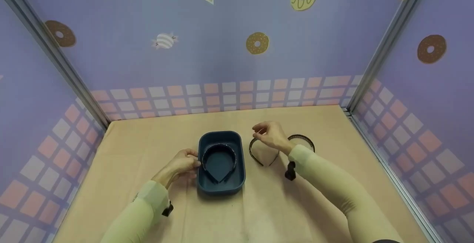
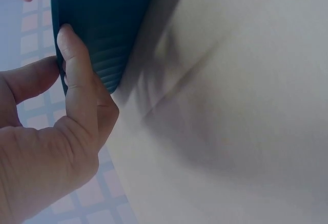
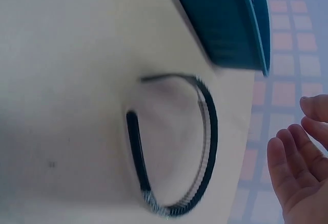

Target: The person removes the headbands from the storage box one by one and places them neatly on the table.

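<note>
On the table stands a dark teal plastic bin with rounded corners. A dark headband lies inside it, its ends toward the near side. My left hand pinches the bin's left rim between thumb and fingers, as the left wrist view shows of the bin wall. To the right of the bin, my right hand hovers over a second black headband, its fingers loosely bent and holding nothing. In the right wrist view this headband lies on the table, apart from the fingers.
A third dark headband with a toothed inner edge lies farther right, partly hidden behind my right forearm. Beige cloth covers the table. Purple printed walls and metal posts stand around the back and sides.
</note>
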Demonstrator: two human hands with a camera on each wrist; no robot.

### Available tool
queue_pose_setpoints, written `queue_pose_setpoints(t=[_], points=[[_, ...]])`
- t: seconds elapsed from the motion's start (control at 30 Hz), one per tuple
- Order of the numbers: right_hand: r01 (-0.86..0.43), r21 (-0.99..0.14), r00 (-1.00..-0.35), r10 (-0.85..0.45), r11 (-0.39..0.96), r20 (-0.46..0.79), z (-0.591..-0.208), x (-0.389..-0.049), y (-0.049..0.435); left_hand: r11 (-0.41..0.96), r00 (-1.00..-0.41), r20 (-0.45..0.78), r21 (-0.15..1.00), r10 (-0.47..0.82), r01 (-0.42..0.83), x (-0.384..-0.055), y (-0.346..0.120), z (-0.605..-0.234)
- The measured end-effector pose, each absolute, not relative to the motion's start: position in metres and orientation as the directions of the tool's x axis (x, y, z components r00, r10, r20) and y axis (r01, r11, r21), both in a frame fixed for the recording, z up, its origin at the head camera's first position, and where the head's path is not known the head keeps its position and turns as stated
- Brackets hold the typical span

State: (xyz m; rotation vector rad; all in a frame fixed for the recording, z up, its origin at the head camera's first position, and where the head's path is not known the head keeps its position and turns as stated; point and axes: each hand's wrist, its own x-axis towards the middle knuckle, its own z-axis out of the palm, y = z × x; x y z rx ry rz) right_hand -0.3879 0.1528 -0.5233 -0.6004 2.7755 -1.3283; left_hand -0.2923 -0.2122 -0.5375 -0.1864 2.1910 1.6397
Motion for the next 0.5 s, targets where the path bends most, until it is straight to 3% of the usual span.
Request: queue_pose_setpoints(t=[0.5], points=[[-0.435, -0.739, -0.851, -0.502, 0.515, 0.151, -0.533, -0.370, 0.099, 0.307, -0.914, -0.389, 0.889, 0.118, -0.339, -0.294, -0.212, -0.539]])
